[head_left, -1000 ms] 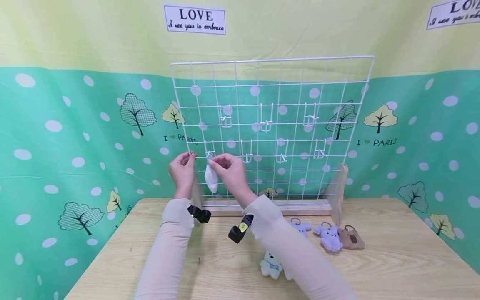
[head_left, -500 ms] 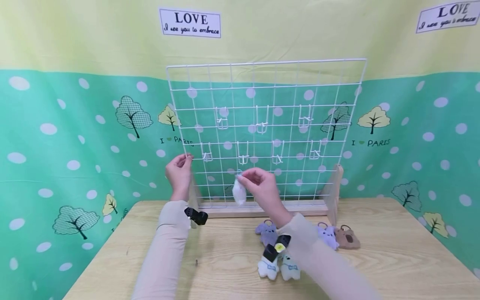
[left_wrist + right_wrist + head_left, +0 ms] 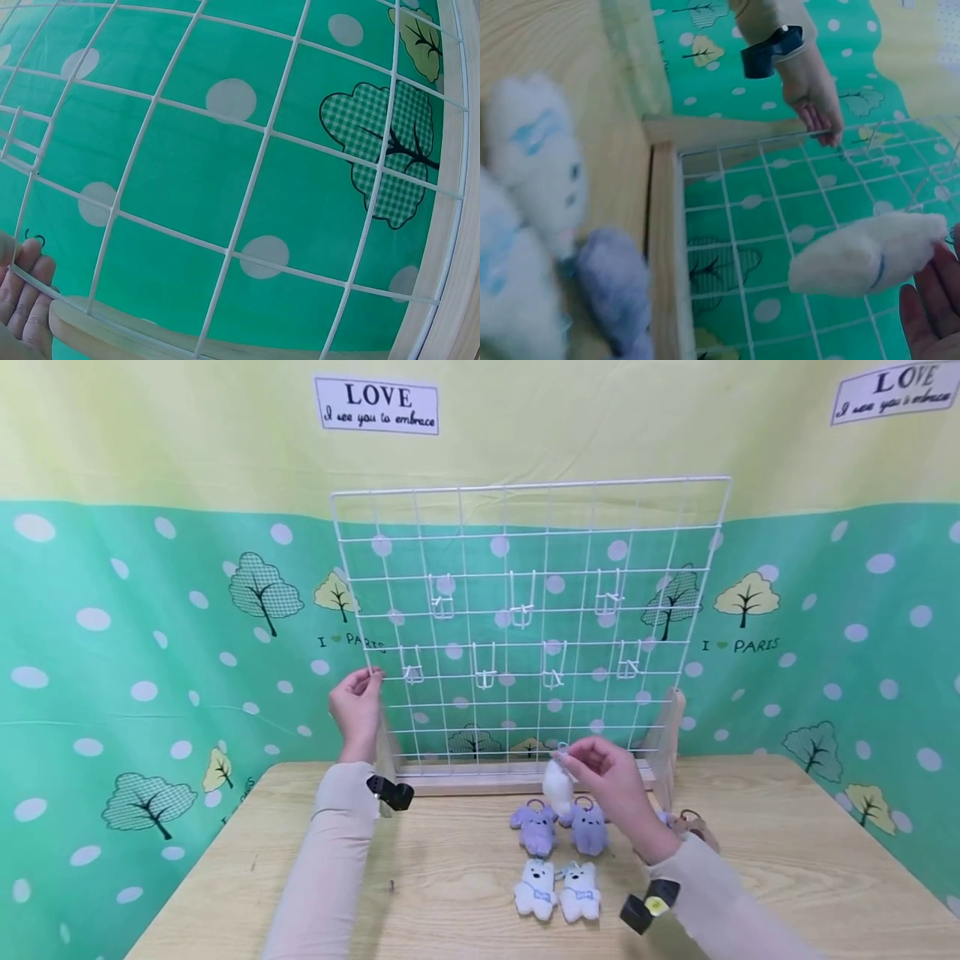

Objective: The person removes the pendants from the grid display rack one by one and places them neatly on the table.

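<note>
With thumb and fingertips my left hand (image 3: 356, 706) holds the left edge wire of a white wire grid rack (image 3: 531, 485). The left wrist view shows its fingers (image 3: 34, 300) behind that wire. My right hand (image 3: 611, 781) pinches a white plush keychain (image 3: 557, 789) near its ring, and the toy dangles in front of the rack's lower part, above the table. Seen from the right wrist, this plush (image 3: 855, 259) has a thin blue band and is apart from the grid. Its face is turned from view.
Two purple plush keychains (image 3: 536, 831) lie by the rack, with two white bear plushes (image 3: 536, 892) nearer. A brown plush (image 3: 693, 828) is partly behind the right sleeve. Several white hooks (image 3: 485, 677) hang on the grid, which stands in a wooden base (image 3: 525, 782).
My right hand has carried the white plush from the lower-left hook rightward and down, away from the grid. My left hand stays on the rack's edge. More plushes on the table are uncovered.
</note>
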Tool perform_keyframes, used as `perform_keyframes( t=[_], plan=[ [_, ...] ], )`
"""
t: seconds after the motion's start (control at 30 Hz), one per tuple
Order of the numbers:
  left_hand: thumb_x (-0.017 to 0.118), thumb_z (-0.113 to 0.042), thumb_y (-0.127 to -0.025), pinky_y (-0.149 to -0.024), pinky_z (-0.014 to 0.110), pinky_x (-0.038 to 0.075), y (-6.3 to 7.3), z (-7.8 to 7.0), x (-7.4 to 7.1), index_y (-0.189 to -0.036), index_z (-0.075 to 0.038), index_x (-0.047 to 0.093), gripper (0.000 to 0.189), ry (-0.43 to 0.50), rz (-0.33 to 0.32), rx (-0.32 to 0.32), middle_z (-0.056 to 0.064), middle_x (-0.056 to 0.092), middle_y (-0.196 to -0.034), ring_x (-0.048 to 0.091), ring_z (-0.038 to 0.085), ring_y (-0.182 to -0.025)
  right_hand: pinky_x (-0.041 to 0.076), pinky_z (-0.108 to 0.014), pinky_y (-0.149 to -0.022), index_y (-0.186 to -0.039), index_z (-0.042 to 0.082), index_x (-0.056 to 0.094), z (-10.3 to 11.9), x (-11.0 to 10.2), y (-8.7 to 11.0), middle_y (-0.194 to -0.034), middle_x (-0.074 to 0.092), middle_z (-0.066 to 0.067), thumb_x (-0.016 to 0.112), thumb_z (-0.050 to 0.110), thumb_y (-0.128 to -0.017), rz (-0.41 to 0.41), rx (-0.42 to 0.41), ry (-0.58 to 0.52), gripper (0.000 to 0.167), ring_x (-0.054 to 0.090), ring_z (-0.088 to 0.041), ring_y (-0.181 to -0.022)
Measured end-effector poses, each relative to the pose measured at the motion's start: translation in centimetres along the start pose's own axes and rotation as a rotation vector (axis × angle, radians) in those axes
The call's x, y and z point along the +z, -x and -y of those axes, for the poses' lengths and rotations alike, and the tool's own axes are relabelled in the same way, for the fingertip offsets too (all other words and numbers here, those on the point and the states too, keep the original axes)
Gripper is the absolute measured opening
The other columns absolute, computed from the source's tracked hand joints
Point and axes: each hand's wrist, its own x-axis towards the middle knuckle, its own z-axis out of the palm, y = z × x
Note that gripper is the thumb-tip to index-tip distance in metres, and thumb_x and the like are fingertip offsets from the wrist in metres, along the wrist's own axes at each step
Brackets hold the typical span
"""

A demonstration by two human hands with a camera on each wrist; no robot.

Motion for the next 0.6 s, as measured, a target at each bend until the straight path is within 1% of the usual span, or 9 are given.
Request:
perform_keyframes(
  t=[0.07, 0.2, 0.3, 0.4, 0.53, 0.6],
  plan=[
    [0.063, -0.013, -0.089, -0.086, 0.022, 0.053, 0.0, 0.0, 0.0, -0.105, -0.004, 0.069, 0.019, -0.004, 0.000, -0.003, 0.012, 0.070, -0.107, 0.066, 0.012, -0.093, 0.057, -0.021, -0.071, -0.096, -0.001, 0.061, -0.5, -1.0, 0.9, -0.092, 0.069, -0.010, 0.066, 0.014, -0.088, -0.001, 0.012, 0.010, 0.018, 0.065, -0.008, -0.083],
    [0.063, -0.013, -0.090, -0.087, 0.021, 0.053, -0.1, 0.0, -0.1, -0.107, -0.003, 0.068, 0.020, -0.010, -0.002, -0.013, 0.012, 0.069, -0.108, 0.065, 0.012, -0.094, 0.057, -0.020, -0.073, -0.095, -0.003, 0.059, -1.3, -2.9, 2.4, -0.093, 0.069, -0.004, 0.065, 0.009, -0.089, 0.027, 0.015, 0.026, 0.014, 0.065, -0.007, -0.086],
    [0.063, -0.013, -0.090, -0.087, 0.021, 0.053, -0.1, 0.1, -0.2, -0.107, -0.004, 0.069, 0.020, -0.010, -0.002, -0.017, 0.012, 0.069, -0.108, 0.065, 0.013, -0.095, 0.056, -0.019, -0.070, -0.094, -0.005, 0.058, -1.6, -4.1, 3.3, -0.091, 0.070, -0.003, 0.063, 0.002, -0.088, 0.048, -0.010, 0.049, 0.010, 0.065, -0.006, -0.084],
    [0.063, -0.013, -0.090, -0.087, 0.021, 0.053, 0.0, 0.0, -0.2, -0.107, -0.004, 0.068, 0.020, -0.012, 0.004, -0.023, 0.011, 0.069, -0.108, 0.065, 0.013, -0.096, 0.055, -0.018, -0.067, -0.092, -0.005, 0.058, -1.8, -5.1, 4.2, -0.089, 0.070, -0.002, 0.063, -0.003, -0.086, 0.049, -0.038, 0.083, 0.008, 0.064, -0.004, -0.081],
    [0.063, -0.014, -0.090, -0.087, 0.021, 0.053, 0.0, -0.1, -0.1, -0.107, -0.004, 0.068, 0.020, -0.010, 0.006, -0.022, 0.011, 0.069, -0.108, 0.065, 0.013, -0.095, 0.055, -0.016, -0.066, -0.091, -0.006, 0.058, -2.0, -6.1, 5.1, -0.086, 0.070, 0.002, 0.062, -0.008, -0.084, 0.028, -0.077, 0.113, 0.008, 0.064, -0.002, -0.081],
    [0.063, -0.013, -0.090, -0.087, 0.021, 0.053, 0.0, -0.1, -0.1, -0.107, -0.003, 0.068, 0.021, -0.006, 0.006, -0.019, 0.011, 0.069, -0.108, 0.065, 0.012, -0.095, 0.054, -0.016, -0.066, -0.090, -0.006, 0.058, -2.2, -6.6, 5.7, -0.084, 0.069, 0.006, 0.062, -0.010, -0.083, 0.014, -0.081, 0.134, 0.009, 0.063, -0.001, -0.079]
  ],
)
